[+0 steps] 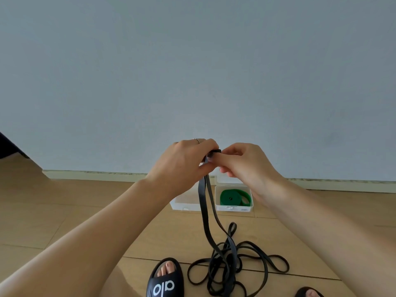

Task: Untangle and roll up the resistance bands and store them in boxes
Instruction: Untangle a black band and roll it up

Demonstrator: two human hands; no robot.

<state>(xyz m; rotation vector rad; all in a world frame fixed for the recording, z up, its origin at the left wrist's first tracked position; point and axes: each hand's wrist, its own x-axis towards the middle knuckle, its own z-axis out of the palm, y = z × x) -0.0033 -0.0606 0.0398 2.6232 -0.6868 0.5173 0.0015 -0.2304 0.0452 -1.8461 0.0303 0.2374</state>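
Head view: black band (206, 213), limp, light rubber; left hand (184, 166) and right hand (242, 162) pinch its rolled end.

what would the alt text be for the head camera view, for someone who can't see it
Two bare hands, left hand and right hand, pinch the start of a roll in a black resistance band whose length trails down to a tangled heap on the wooden floor. Behind it, by the wall, an open white box holds a rolled green band; a black slide sandal shows below.
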